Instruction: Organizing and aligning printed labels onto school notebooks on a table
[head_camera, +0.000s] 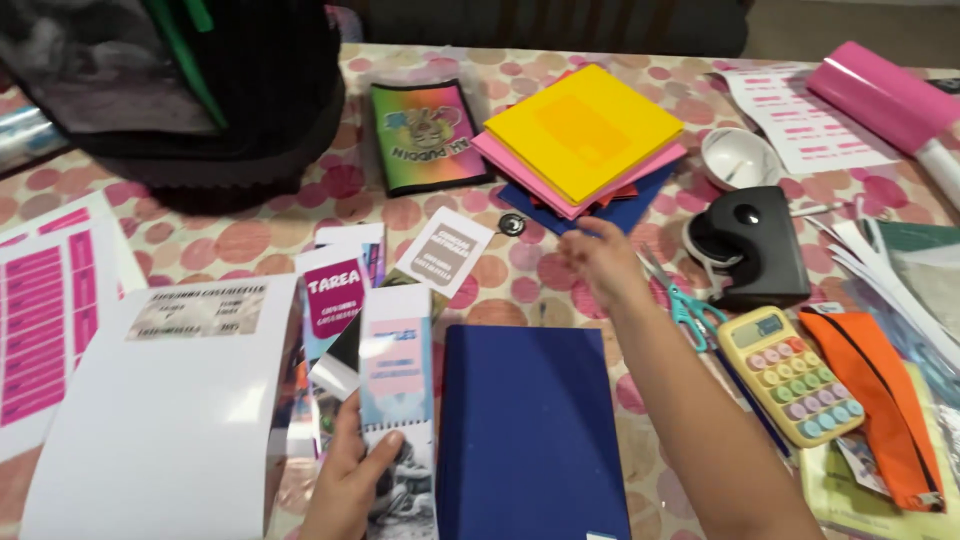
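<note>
My left hand (350, 480) grips a tall glossy printed strip (398, 400) with a pink label, near the table's front edge. Beside it lies a dark blue notebook (530, 430). My right hand (600, 260) reaches forward across the table, blurred, fingers loosely curled, just short of a stack of coloured foam sheets (585, 135) topped with yellow. Whether it holds anything cannot be made out. A small round metal piece (512, 224) lies left of that hand. Teal-handled scissors (690, 305) lie right of my forearm.
A black bag (220, 100) stands at the back left. White and pink label sheets (60, 300) cover the left. A black tape dispenser (755, 245), pastel calculator (790, 375), orange pencil case (880, 400), white bowl (738, 158) and pink roll (880, 95) crowd the right.
</note>
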